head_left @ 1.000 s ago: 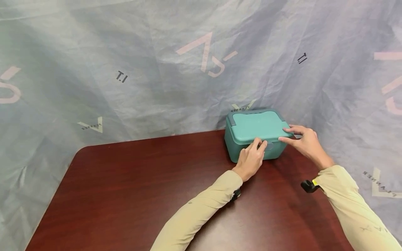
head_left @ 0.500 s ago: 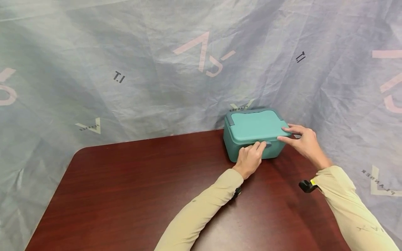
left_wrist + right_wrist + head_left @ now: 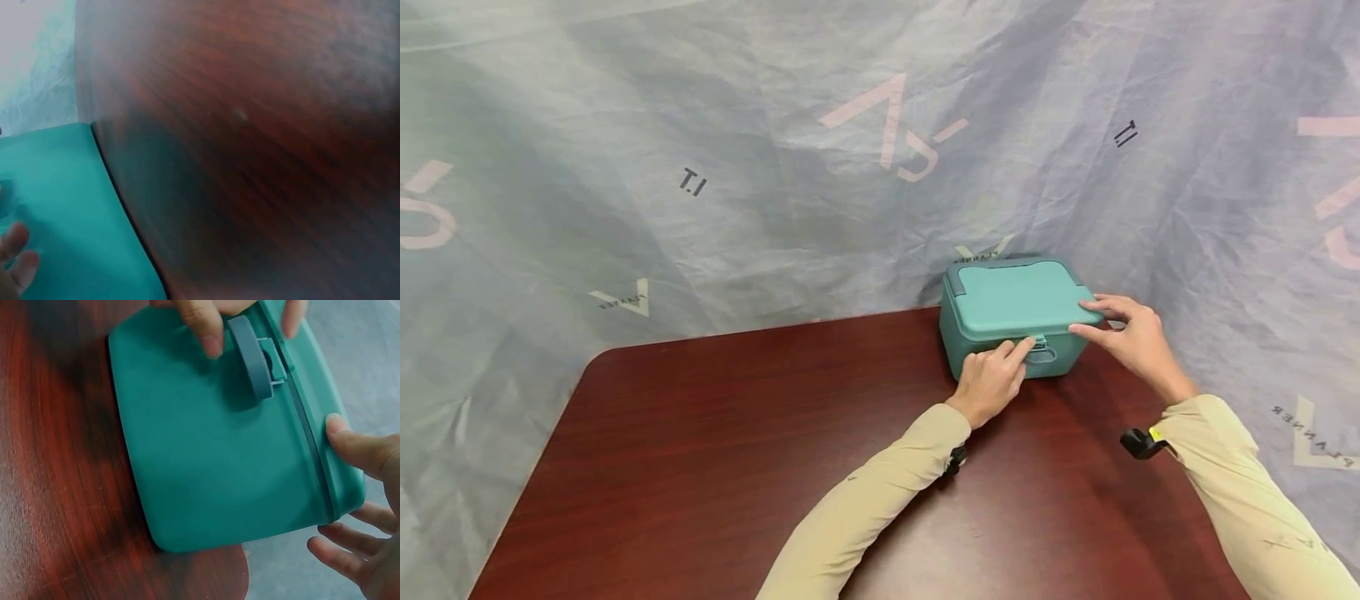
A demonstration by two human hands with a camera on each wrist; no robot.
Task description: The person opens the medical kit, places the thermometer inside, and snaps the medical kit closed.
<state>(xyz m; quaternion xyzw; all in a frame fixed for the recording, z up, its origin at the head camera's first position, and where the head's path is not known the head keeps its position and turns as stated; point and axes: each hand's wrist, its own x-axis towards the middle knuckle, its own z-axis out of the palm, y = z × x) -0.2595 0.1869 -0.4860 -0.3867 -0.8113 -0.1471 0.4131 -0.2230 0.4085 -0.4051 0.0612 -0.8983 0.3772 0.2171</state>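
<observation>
A teal lidded box [image 3: 1000, 354] stands at the table's back right, its lid [image 3: 1018, 300] down. On its front, a grey-blue latch [image 3: 1042, 356] sticks outward, hinged loose from the wall in the right wrist view. My left hand [image 3: 992, 379] is at this latch, index finger reaching to the lid's front edge; its thumb [image 3: 211, 344] hovers by the latch. Fingertips [image 3: 15, 240] show at the edge of the left wrist view. My right hand [image 3: 1131, 337] grips the lid's right front corner, thumb in front and fingers at the side.
A dark red wooden table [image 3: 722, 433] extends left and forward of the box. Printed grey cloth [image 3: 775, 208] hangs behind and to the right, close to the box's back. A black wrist camera [image 3: 1142, 443] hangs under the right sleeve.
The latch, earlier lying against the front under my left fingers, has swung outward and down. My left fingers have loosened from it and straightened. My right hand keeps its grip on the corner.
</observation>
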